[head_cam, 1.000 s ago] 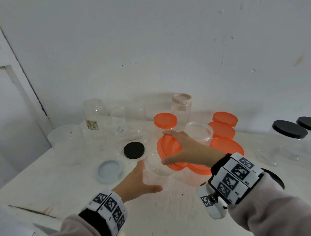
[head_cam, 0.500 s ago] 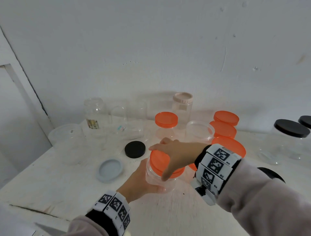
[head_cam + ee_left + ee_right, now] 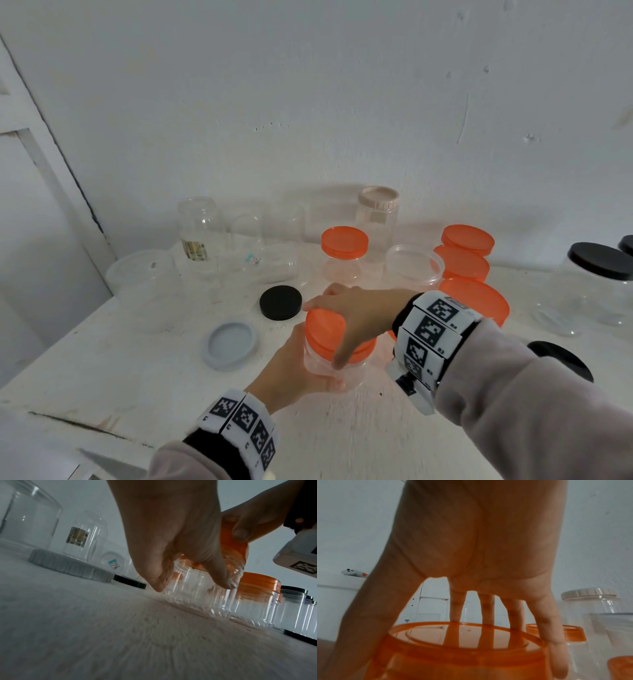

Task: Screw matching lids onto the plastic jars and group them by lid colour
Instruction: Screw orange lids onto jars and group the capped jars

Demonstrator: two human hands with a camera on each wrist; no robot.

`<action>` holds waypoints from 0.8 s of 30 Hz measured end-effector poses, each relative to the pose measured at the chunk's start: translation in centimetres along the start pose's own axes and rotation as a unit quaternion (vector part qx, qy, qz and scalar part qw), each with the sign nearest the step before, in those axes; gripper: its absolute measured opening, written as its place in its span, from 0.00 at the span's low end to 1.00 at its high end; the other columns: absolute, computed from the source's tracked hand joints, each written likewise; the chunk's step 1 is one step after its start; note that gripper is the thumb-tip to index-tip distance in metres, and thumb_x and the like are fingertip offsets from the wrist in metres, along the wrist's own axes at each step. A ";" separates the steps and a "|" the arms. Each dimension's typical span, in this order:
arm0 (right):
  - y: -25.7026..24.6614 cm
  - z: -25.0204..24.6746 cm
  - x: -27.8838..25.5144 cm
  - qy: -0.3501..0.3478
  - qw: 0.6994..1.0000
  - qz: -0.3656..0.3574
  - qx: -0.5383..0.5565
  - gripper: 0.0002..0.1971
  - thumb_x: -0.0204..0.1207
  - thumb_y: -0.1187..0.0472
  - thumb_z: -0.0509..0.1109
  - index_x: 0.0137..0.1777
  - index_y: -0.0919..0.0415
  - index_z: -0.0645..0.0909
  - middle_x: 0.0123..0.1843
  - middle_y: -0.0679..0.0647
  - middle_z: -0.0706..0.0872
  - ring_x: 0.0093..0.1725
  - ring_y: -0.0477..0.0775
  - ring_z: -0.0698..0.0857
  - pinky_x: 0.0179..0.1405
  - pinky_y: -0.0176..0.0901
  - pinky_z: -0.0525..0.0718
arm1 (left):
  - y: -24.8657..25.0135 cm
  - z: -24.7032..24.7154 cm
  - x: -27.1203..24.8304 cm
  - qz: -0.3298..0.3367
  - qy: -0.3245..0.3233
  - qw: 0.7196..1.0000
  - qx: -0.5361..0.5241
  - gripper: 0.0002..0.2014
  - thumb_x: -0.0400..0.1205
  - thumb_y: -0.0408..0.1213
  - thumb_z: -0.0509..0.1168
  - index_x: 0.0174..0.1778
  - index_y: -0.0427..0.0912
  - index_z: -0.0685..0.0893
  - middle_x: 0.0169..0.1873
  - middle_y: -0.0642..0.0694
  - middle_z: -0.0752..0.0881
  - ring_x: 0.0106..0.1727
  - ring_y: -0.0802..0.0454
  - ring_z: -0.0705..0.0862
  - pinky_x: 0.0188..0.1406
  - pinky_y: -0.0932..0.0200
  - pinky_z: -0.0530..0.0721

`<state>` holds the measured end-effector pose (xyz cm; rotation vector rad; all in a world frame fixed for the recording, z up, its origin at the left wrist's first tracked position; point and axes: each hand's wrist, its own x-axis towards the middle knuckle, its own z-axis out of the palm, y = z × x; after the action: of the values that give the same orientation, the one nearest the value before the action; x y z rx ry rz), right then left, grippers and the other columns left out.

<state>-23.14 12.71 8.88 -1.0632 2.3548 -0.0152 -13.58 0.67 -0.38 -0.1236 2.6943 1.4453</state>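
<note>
A small clear plastic jar (image 3: 329,368) stands on the white table (image 3: 137,377) in front of me. My left hand (image 3: 294,366) grips its body from the left; in the left wrist view its fingertips (image 3: 157,584) curl round the clear wall (image 3: 193,588). An orange lid (image 3: 323,327) sits on the jar's mouth. My right hand (image 3: 352,315) grips this lid from above, thumb on the near rim and fingers over the far rim. The right wrist view shows the lid (image 3: 462,649) under the spread fingers (image 3: 554,635).
Several orange-lidded jars (image 3: 344,253) (image 3: 474,301) stand behind and to the right. Black-lidded jars (image 3: 599,274) are at far right. A loose black lid (image 3: 281,302), a grey lid (image 3: 230,344), open clear jars (image 3: 198,233) and a beige-lidded jar (image 3: 378,216) sit further back.
My right hand brought the orange lid down from a tilted hold onto the jar's mouth. My left hand closed round the jar's body. Both hands now stay on the jar.
</note>
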 end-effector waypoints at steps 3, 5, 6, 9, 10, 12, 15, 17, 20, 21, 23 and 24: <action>0.0 0.3 0.2 -0.006 1.000 -0.005 -0.008 0.49 0.60 0.42 0.82 0.76 0.26 0.53 0.72 0.42 0.62 0.73 0.55 0.64 0.66 0.63 0.75 | -0.2 0.1 -0.1 -0.026 0.003 1.000 -0.011 0.52 0.67 0.41 0.82 0.80 0.50 0.53 0.74 0.50 0.71 0.73 0.52 0.72 0.74 0.47 0.74; -0.1 0.5 0.3 -0.006 1.000 -0.006 -0.012 0.49 0.60 0.42 0.81 0.76 0.26 0.53 0.73 0.42 0.62 0.73 0.55 0.63 0.66 0.63 0.75 | -0.3 0.1 0.0 -0.034 0.006 0.999 -0.013 0.52 0.67 0.41 0.82 0.80 0.50 0.53 0.73 0.50 0.71 0.73 0.51 0.73 0.74 0.47 0.74; -0.1 0.5 0.4 -0.005 1.000 -0.006 -0.013 0.49 0.60 0.41 0.81 0.76 0.26 0.53 0.73 0.42 0.62 0.72 0.55 0.63 0.65 0.63 0.75 | -0.4 0.1 0.0 -0.034 0.005 0.999 -0.011 0.52 0.67 0.42 0.82 0.80 0.50 0.53 0.73 0.50 0.71 0.73 0.51 0.73 0.74 0.47 0.74; 0.0 0.7 0.6 0.003 1.000 0.003 -0.020 0.49 0.60 0.37 0.79 0.77 0.28 0.52 0.72 0.44 0.63 0.71 0.56 0.65 0.61 0.59 0.76 | -0.6 0.1 0.1 -0.033 0.002 0.999 -0.011 0.52 0.67 0.44 0.82 0.79 0.52 0.53 0.73 0.52 0.71 0.73 0.51 0.73 0.74 0.47 0.74; -0.1 0.9 0.7 0.011 1.000 0.010 -0.024 0.50 0.60 0.34 0.78 0.77 0.29 0.51 0.72 0.45 0.63 0.71 0.57 0.65 0.60 0.58 0.76 | -0.8 0.1 0.1 -0.030 0.002 0.999 -0.019 0.52 0.66 0.44 0.82 0.79 0.53 0.54 0.72 0.54 0.71 0.73 0.53 0.73 0.74 0.47 0.75; -0.2 1.4 0.8 0.035 0.999 0.030 -0.026 0.51 0.59 0.28 0.74 0.79 0.33 0.52 0.73 0.48 0.64 0.72 0.60 0.67 0.58 0.58 0.75 | -1.1 0.1 0.1 -0.023 0.004 0.999 -0.042 0.52 0.65 0.45 0.83 0.78 0.55 0.56 0.71 0.56 0.73 0.71 0.55 0.75 0.72 0.49 0.76; -0.4 1.9 0.9 0.057 0.997 0.058 -0.016 0.53 0.57 0.23 0.70 0.80 0.38 0.53 0.75 0.51 0.64 0.73 0.63 0.68 0.60 0.59 0.74 | -1.3 0.2 0.1 -0.023 0.005 0.999 -0.044 0.53 0.64 0.46 0.83 0.78 0.55 0.56 0.70 0.58 0.73 0.69 0.57 0.75 0.70 0.55 0.77; -0.5 1.6 0.8 0.034 0.997 0.064 -0.024 0.55 0.56 0.23 0.72 0.80 0.35 0.50 0.78 0.51 0.61 0.76 0.63 0.65 0.62 0.63 0.73 | -1.3 0.2 0.1 -0.026 0.006 0.998 -0.050 0.52 0.65 0.45 0.83 0.78 0.55 0.55 0.71 0.57 0.73 0.70 0.57 0.75 0.71 0.54 0.76; -1.0 0.5 0.5 -0.008 0.998 0.041 -0.053 0.55 0.58 0.34 0.78 0.79 0.28 0.45 0.80 0.48 0.57 0.77 0.63 0.61 0.63 0.65 0.72 | -0.9 0.1 0.0 -0.015 0.010 0.999 -0.042 0.50 0.66 0.42 0.82 0.77 0.57 0.56 0.72 0.54 0.72 0.73 0.54 0.73 0.74 0.49 0.74; -1.0 0.2 0.4 -0.014 0.998 0.033 -0.057 0.54 0.60 0.38 0.80 0.79 0.28 0.46 0.79 0.48 0.59 0.76 0.62 0.62 0.62 0.63 0.73 | -0.7 0.1 0.1 -0.003 0.010 0.999 -0.033 0.48 0.67 0.41 0.82 0.74 0.63 0.57 0.72 0.54 0.72 0.73 0.54 0.73 0.74 0.49 0.74; -1.1 -0.2 0.5 -0.018 0.998 0.025 -0.061 0.50 0.62 0.41 0.80 0.79 0.29 0.52 0.75 0.48 0.63 0.73 0.62 0.65 0.60 0.59 0.74 | -0.4 0.2 0.2 0.019 0.006 1.000 -0.022 0.42 0.67 0.40 0.82 0.64 0.70 0.60 0.69 0.57 0.75 0.70 0.58 0.75 0.73 0.51 0.76; -1.0 -0.2 0.5 -0.016 0.998 0.027 -0.062 0.49 0.62 0.40 0.79 0.79 0.30 0.53 0.74 0.49 0.64 0.73 0.62 0.66 0.60 0.58 0.75 | -0.4 0.2 0.2 0.026 0.005 0.999 -0.027 0.41 0.67 0.39 0.82 0.62 0.71 0.61 0.67 0.59 0.76 0.68 0.61 0.77 0.72 0.53 0.77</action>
<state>-22.81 11.59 9.00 -1.0505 2.3804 0.1691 -13.73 0.61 -0.82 -0.0660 2.6855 1.5375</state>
